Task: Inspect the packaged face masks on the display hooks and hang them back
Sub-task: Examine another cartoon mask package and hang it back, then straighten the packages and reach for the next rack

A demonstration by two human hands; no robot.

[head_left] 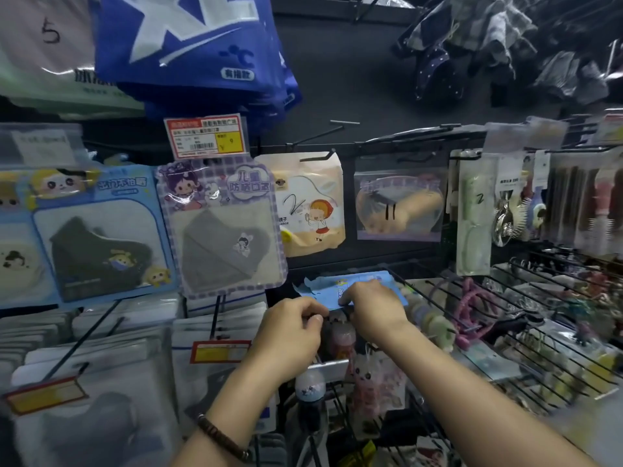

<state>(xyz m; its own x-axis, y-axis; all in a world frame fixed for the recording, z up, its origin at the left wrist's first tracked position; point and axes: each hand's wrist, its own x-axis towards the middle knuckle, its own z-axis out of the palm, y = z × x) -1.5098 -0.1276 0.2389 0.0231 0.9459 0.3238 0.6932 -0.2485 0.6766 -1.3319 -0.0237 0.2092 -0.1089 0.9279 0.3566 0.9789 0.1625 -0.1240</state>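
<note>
Two bare forearms are extended forward from the bottom edge, and one beaded bracelet [222, 439] is worn on the left wrist. The left hand [290, 332] is held knuckles up with fingers curled, thumb pressed to forefinger at the near edge of the blue mask pack [354, 287]; it appears pinched there, though the contact is partly hidden. The right hand [375, 306] is laid over the same pack, fingers curled across its top face, gripping it. One pack is held, lying almost flat and low at the centre, above a cluster of small toys and just left of the wire basket [526, 335]; it is on no hook. Two red-and-yellow price labels [219, 352] are seen on the lower left pegs, over rows of white packets. Behind the hands, two mask packs are hung in full view: a purple checked pack [222, 227] with a grey mask, and left of it a blue cartoon pack [101, 230] with a dark mask; a third is cut off by the left edge. One price tag [205, 136] is fixed above the purple pack. Further right, one beige pack [310, 203] is hung on a black hook [317, 156], then one clear pouch [398, 204] marked 11. Farthest up, a stack of blue bags [195, 45] is hung; the count cannot be told.
</note>
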